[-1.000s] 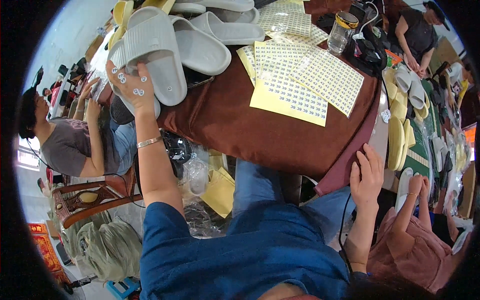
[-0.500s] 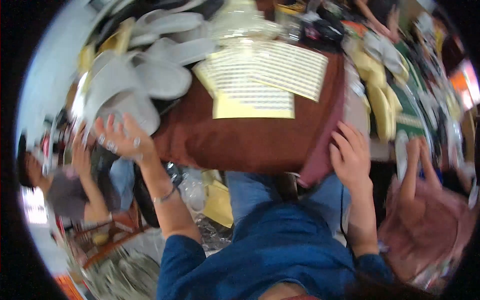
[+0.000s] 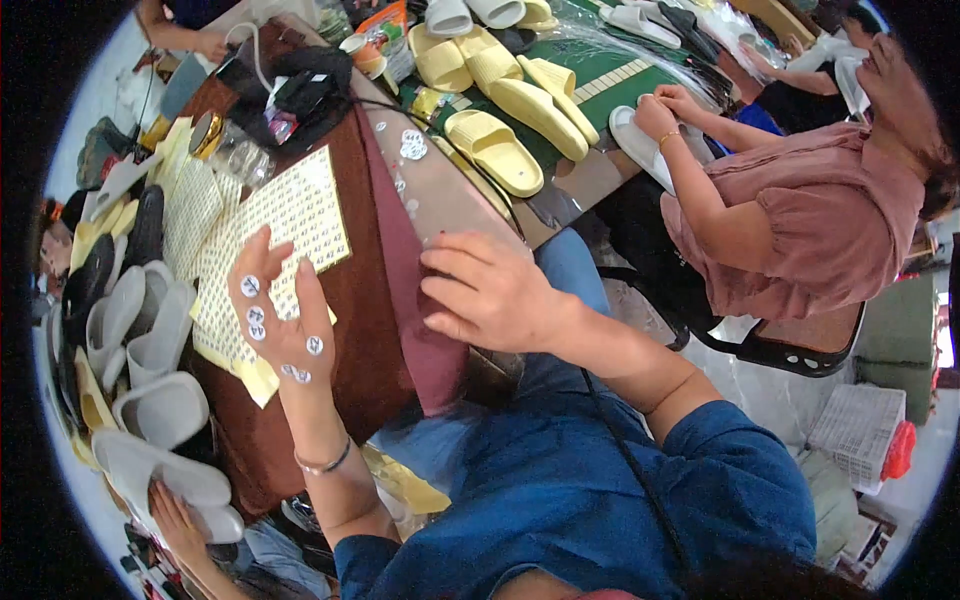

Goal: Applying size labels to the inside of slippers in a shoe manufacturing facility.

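Observation:
My left hand (image 3: 285, 315) is raised palm up over the sticker sheet (image 3: 325, 225), fingers stretched and holding nothing. Several small round white stickers (image 3: 256, 325) cling to its fingers and palm. The sheets are yellow-backed with rows of small printed stickers, and they overlap on a brown cloth (image 3: 365, 330). At the cloth's maroon border (image 3: 400, 270), my right hand (image 3: 495, 290) hangs palm down with loosely bent fingers apart. Nothing shows in it; whether its fingertips touch the border I cannot tell.
Grey slippers (image 3: 165, 410) line the left side, where another person's hand (image 3: 175, 520) reaches in. Yellow slippers (image 3: 495, 150) lie on a green mat beyond the right hand. A seated person in a pink top (image 3: 790, 220) handles a pale slipper (image 3: 640, 140). A black cable (image 3: 450, 140) crosses the table.
My view has swung to the right, bringing the yellow slippers and seated person further in. My left hand has gone from beside the grey slippers to over the sticker sheets, nearer my right hand.

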`<act>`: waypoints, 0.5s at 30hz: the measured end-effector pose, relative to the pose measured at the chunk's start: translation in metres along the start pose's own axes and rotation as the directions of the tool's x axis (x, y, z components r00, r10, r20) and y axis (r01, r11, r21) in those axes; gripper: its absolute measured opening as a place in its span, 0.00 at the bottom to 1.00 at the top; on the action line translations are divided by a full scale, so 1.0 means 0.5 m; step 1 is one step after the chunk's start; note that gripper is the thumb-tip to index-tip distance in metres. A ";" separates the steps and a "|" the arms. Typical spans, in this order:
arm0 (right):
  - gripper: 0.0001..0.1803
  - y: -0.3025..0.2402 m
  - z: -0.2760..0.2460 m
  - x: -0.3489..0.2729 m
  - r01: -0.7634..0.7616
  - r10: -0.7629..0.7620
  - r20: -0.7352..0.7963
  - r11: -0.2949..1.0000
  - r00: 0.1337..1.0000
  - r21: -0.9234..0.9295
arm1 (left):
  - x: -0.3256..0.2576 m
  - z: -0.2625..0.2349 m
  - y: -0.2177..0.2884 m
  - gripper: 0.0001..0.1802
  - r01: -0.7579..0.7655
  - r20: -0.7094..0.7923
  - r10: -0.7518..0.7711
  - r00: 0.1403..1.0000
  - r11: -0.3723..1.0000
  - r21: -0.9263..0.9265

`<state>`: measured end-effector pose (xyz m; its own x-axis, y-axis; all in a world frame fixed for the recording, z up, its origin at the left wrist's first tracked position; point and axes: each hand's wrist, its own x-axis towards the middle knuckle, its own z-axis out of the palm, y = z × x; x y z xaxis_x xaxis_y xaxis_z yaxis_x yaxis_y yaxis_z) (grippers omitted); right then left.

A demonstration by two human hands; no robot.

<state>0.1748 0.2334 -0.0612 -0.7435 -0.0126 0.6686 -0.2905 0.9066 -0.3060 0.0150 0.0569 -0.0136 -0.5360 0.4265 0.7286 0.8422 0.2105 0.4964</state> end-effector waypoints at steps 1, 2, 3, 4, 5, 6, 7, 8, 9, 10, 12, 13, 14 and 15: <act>0.19 0.002 -0.001 -0.004 0.007 -0.006 -0.013 0.999 1.000 0.053 | -0.010 0.003 -0.010 0.25 0.067 0.023 -0.066 0.998 0.997 -0.036; 0.19 0.009 -0.002 -0.005 0.013 -0.011 -0.025 0.994 1.000 0.108 | -0.016 0.001 -0.027 0.24 0.126 0.046 -0.124 0.991 0.990 -0.055; 0.17 0.019 -0.012 -0.002 0.068 -0.059 -0.057 0.983 0.997 0.173 | -0.021 -0.002 -0.035 0.24 0.185 0.031 -0.183 0.983 0.980 -0.071; 0.17 0.032 -0.030 0.006 0.070 -0.060 -0.060 0.983 0.996 0.172 | -0.022 -0.015 -0.038 0.23 0.235 0.004 -0.236 0.972 0.968 -0.082; 0.16 0.055 -0.051 0.012 0.077 -0.059 -0.140 0.989 0.988 0.129 | -0.022 -0.031 -0.038 0.22 0.303 0.019 -0.303 0.953 0.948 -0.091; 0.15 0.091 -0.067 0.015 0.074 -0.054 -0.216 0.993 0.975 0.088 | -0.017 -0.034 -0.035 0.21 0.347 -0.002 -0.349 0.937 0.930 -0.122; 0.13 0.131 -0.076 0.016 -0.043 0.053 -0.291 0.998 0.955 0.039 | -0.014 -0.036 -0.034 0.21 0.347 -0.014 -0.353 0.935 0.924 -0.159; 0.11 0.180 -0.083 0.013 -0.170 0.154 -0.367 0.985 0.917 -0.011 | -0.011 -0.029 -0.037 0.21 0.346 -0.019 -0.357 0.934 0.916 -0.204; 0.09 0.233 -0.077 0.008 -0.235 0.209 -0.356 0.972 0.911 -0.029 | -0.006 -0.026 -0.036 0.21 0.351 -0.014 -0.361 0.932 0.914 -0.202; 0.06 0.286 -0.063 -0.004 -0.297 0.264 -0.343 0.954 0.901 -0.049 | -0.003 -0.023 -0.034 0.20 0.285 -0.037 -0.295 0.955 0.943 -0.171; 0.04 0.376 -0.031 -0.038 -0.357 0.315 -0.184 0.889 0.931 -0.285 | -0.005 -0.024 -0.034 0.20 0.226 -0.051 -0.234 0.971 0.965 -0.130; 0.04 0.409 -0.020 -0.056 -0.359 0.318 -0.180 0.887 0.931 -0.290 | -0.007 -0.025 -0.035 0.19 0.253 -0.037 -0.259 0.965 0.960 -0.120; 0.05 0.440 -0.010 -0.075 -0.472 0.436 -0.182 0.823 0.881 -0.315 | -0.009 -0.025 -0.038 0.19 0.278 -0.023 -0.282 0.959 0.954 -0.111; 0.05 0.472 0.012 -0.093 -0.574 0.546 -0.179 0.754 0.818 -0.321 | -0.016 -0.024 -0.041 0.18 0.296 -0.053 -0.304 0.951 0.947 -0.121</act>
<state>0.1374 0.4452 -0.1684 -0.6591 0.5607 0.5013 0.4007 0.8258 -0.3968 0.0014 0.0385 -0.0238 -0.7692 0.2951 0.5668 0.6319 0.2194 0.7434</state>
